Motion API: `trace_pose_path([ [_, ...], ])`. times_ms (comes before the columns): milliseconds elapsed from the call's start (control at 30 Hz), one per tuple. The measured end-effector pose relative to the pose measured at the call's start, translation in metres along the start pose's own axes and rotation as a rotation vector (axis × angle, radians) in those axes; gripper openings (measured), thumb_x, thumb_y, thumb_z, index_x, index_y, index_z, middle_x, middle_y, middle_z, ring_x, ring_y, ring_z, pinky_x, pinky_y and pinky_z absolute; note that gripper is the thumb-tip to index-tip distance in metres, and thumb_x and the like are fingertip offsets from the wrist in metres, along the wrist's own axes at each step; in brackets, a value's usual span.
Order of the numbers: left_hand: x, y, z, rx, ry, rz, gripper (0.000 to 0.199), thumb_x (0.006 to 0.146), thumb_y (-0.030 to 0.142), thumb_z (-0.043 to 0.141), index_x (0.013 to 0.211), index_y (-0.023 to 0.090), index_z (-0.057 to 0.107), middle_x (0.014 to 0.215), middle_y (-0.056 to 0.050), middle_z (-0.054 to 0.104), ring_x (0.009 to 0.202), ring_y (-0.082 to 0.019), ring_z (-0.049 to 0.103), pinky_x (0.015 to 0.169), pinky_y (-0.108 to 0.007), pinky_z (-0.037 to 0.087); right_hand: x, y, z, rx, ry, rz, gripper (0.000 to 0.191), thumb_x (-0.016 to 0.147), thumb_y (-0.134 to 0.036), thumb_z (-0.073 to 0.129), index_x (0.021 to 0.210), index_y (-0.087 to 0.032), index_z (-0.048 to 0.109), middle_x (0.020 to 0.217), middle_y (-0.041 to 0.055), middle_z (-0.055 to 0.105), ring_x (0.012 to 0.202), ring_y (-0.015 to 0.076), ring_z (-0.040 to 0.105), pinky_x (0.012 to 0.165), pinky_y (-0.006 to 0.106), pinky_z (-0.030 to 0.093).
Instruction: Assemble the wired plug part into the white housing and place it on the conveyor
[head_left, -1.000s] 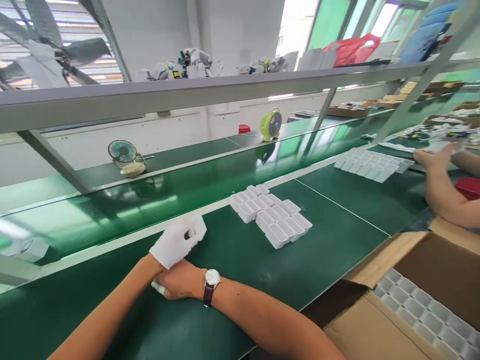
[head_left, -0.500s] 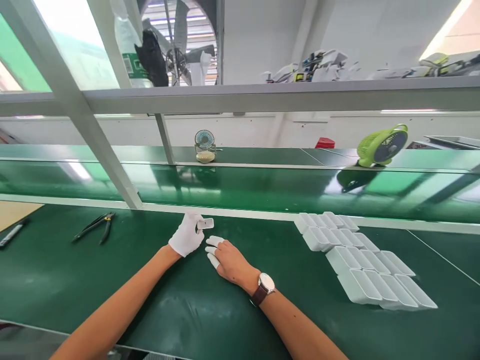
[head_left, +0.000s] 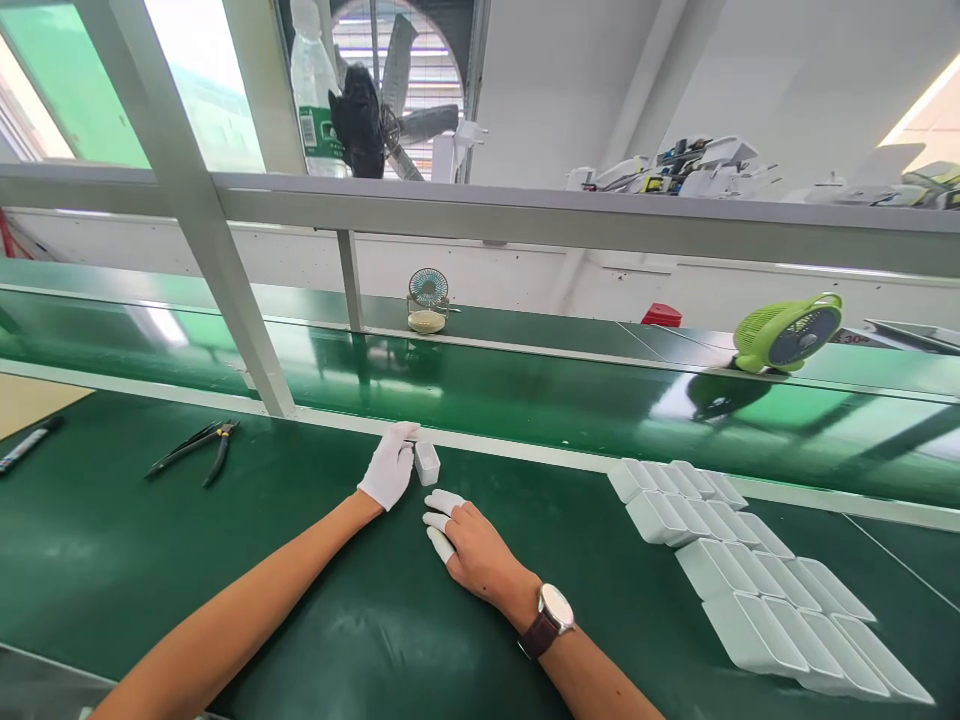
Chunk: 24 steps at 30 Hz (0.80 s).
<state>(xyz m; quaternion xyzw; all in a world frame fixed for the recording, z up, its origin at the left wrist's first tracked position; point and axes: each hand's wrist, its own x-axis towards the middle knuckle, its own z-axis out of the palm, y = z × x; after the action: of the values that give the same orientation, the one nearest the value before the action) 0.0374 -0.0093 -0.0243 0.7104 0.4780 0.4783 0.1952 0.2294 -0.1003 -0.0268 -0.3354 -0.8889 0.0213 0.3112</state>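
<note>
Touching, or very nearly touching, the left side of a small white plastic box (head_left: 427, 463) with the left hand (head_left: 387, 470) in a white cloth glove, fingers bent near the far corner; cannot tell whether gripping or merely steadying. Holding nothing in the right hand (head_left: 476, 555), parted white-capped fingers open just short of the box's near end. Likeliest trouble here: tipping or skewing the box, from brushing its near end with those capped fingertips, or dragging it by a snag of loose glove cloth. Also possible: losing hold through slick fabric on smooth plastic, or bumping the far end on the pale raised strip (head_left: 525, 451) from pushing too deep. Lying on the dark green table (head_left: 375, 640) just before that strip, pointing away from the body, long axis running near to far, far end turned slightly left, near end towards the right fingertips. Hard to tell which face opens. Farther out, well apart: white plastic trays (head_left: 746, 630) in joined rows to the right, dark-handled metal pliers (head_left: 219, 462) lying spread to the left.
</note>
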Motion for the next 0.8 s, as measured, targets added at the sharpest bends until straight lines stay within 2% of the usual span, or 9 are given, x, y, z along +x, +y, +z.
trace_pose_path([
  [67, 0.000, 0.005, 0.003, -0.004, -0.001, -0.058, 0.037, 0.091, 0.024, 0.049, 0.127, 0.016, 0.053, 0.120, -0.012, 0.064, 0.104, -0.021, 0.067, 0.094, -0.041, 0.057, 0.000, -0.002, 0.000, -0.007, 0.004, 0.004, 0.025, 0.098, -0.013, 0.053, 0.119, -0.014, 0.068, 0.126, 0.0153, 0.068, 0.121, 0.0270, 0.063, 0.102, 0.045, 0.056],
  [133, 0.000, 0.012, 0.004, 0.000, -0.064, -0.143, 0.046, 0.085, 0.035, 0.063, 0.126, 0.017, 0.056, 0.117, -0.011, 0.067, 0.101, -0.023, 0.068, 0.092, -0.042, 0.057, 0.000, -0.004, 0.000, -0.014, 0.006, 0.012, 0.026, 0.098, -0.012, 0.053, 0.119, -0.013, 0.068, 0.126, 0.0157, 0.068, 0.120, 0.0274, 0.063, 0.102, 0.046, 0.056],
  [200, 0.001, 0.018, 0.003, -0.009, -0.165, -0.246, 0.052, 0.078, 0.039, 0.070, 0.125, 0.018, 0.059, 0.115, -0.010, 0.069, 0.104, -0.025, 0.068, 0.095, -0.042, 0.056, 0.000, -0.006, 0.000, -0.022, 0.006, 0.015, 0.026, 0.098, -0.011, 0.052, 0.119, -0.013, 0.067, 0.124, 0.0160, 0.069, 0.120, 0.0276, 0.063, 0.102, 0.046, 0.056],
  [300, 0.005, 0.024, 0.000, -0.075, -0.297, -0.345, 0.058, 0.078, 0.036, 0.069, 0.132, 0.018, 0.058, 0.123, -0.009, 0.069, 0.112, -0.025, 0.066, 0.103, -0.040, 0.052, -0.001, -0.008, 0.001, -0.058, 0.003, 0.013, 0.026, 0.096, -0.009, 0.052, 0.117, -0.013, 0.068, 0.122, 0.0162, 0.069, 0.120, 0.0277, 0.063, 0.101, 0.045, 0.056],
  [400, 0.007, 0.024, -0.003, -0.126, -0.375, -0.372, 0.066, 0.078, 0.032, 0.064, 0.142, 0.018, 0.052, 0.133, -0.009, 0.065, 0.119, -0.025, 0.063, 0.108, -0.039, 0.048, -0.004, -0.008, 0.003, -0.108, -0.024, 0.016, 0.025, 0.094, -0.008, 0.053, 0.113, -0.014, 0.069, 0.117, 0.0158, 0.070, 0.117, 0.0289, 0.064, 0.099, 0.046, 0.057],
  [533, 0.008, 0.023, -0.004, -0.139, -0.451, -0.395, 0.072, 0.077, 0.032, 0.064, 0.146, 0.019, 0.049, 0.134, -0.007, 0.065, 0.119, -0.025, 0.063, 0.110, -0.039, 0.046, -0.007, -0.007, 0.004, -0.144, -0.060, 0.015, 0.030, 0.089, -0.005, 0.057, 0.116, -0.013, 0.068, 0.121, 0.0166, 0.069, 0.123, 0.0303, 0.061, 0.104, 0.046, 0.054],
  [700, 0.009, 0.027, -0.005, -0.201, -0.460, -0.395, 0.068, 0.073, 0.030, 0.067, 0.140, 0.020, 0.055, 0.135, -0.005, 0.066, 0.122, -0.023, 0.063, 0.111, -0.034, 0.046, -0.009, -0.008, 0.004, -0.141, -0.066, 0.009, 0.033, 0.085, -0.004, 0.060, 0.116, -0.012, 0.068, 0.126, 0.0177, 0.066, 0.131, 0.0313, 0.055, 0.107, 0.046, 0.051],
  [800, 0.008, 0.029, -0.008, -0.167, -0.456, -0.371, 0.063, 0.073, 0.033, 0.070, 0.134, 0.023, 0.060, 0.131, -0.003, 0.068, 0.118, -0.024, 0.065, 0.108, -0.036, 0.049, -0.009, -0.010, 0.003, -0.126, -0.081, 0.014, 0.037, 0.085, -0.004, 0.059, 0.121, -0.012, 0.066, 0.129, 0.0185, 0.065, 0.134, 0.0323, 0.052, 0.107, 0.047, 0.051],
])
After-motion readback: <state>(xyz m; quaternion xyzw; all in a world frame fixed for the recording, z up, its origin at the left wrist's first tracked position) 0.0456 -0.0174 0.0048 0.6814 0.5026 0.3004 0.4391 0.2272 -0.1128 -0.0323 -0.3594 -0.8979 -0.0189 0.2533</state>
